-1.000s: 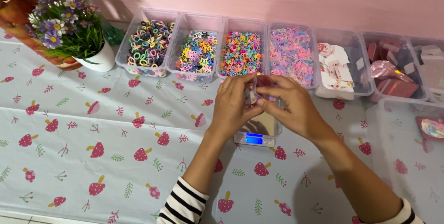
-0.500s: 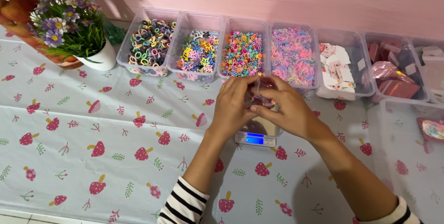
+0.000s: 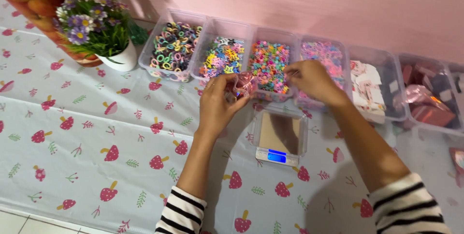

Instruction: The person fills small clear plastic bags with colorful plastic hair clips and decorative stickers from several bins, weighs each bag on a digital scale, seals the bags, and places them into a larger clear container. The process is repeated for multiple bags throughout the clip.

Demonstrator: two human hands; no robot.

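Above flat square scale [image 3: 280, 135], left hand [image 3: 218, 104] pinches crinkly pink pouch [image 3: 243, 85]; right hand [image 3: 311, 80] nr beads.

Both arms are bare from wrist to near the elbow. Black-and-white striped sleeves are pushed up, their cuffs well below the scale [image 3: 280, 137]. Both hands are bare.

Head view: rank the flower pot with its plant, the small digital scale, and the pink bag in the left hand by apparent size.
1. Flower pot with its plant
2. Digital scale, nearer the camera, so the gap may be understated
3. Pink bag, partly hidden by the left hand
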